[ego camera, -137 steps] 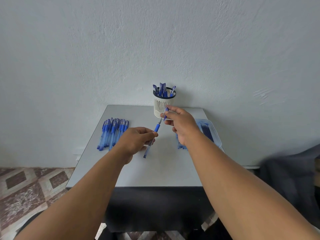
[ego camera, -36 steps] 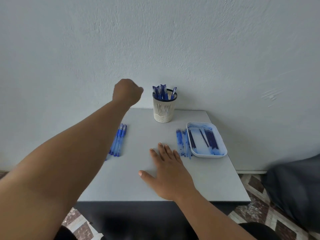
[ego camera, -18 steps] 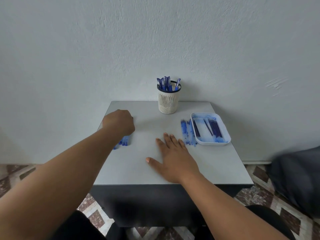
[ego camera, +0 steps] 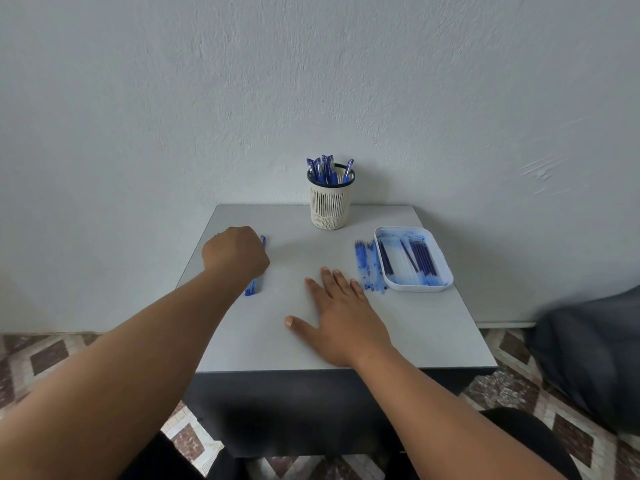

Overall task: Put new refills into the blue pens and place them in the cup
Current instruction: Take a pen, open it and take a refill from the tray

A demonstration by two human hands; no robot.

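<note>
Several blue pens [ego camera: 251,287] lie at the table's left, mostly hidden under my left hand [ego camera: 235,253]. That hand is knuckles-up with its fingers curled down around a pen, whose tip [ego camera: 263,240] pokes out beside the fingers. My right hand [ego camera: 341,315] rests flat on the table centre, fingers spread, holding nothing. A white slotted cup [ego camera: 330,206] stands at the back centre with several blue pens in it. A white tray [ego camera: 415,287] at the right holds dark blue refills [ego camera: 420,254].
A row of loose refills [ego camera: 367,265] lies on the grey table [ego camera: 433,334] just left of the tray, close to my right fingertips. The wall is right behind the cup. A dark cloth [ego camera: 588,358] sits on the floor to the right.
My left hand has come down from beside the cup to the pens at the left and curled over them. My right hand has stayed flat on the table.
</note>
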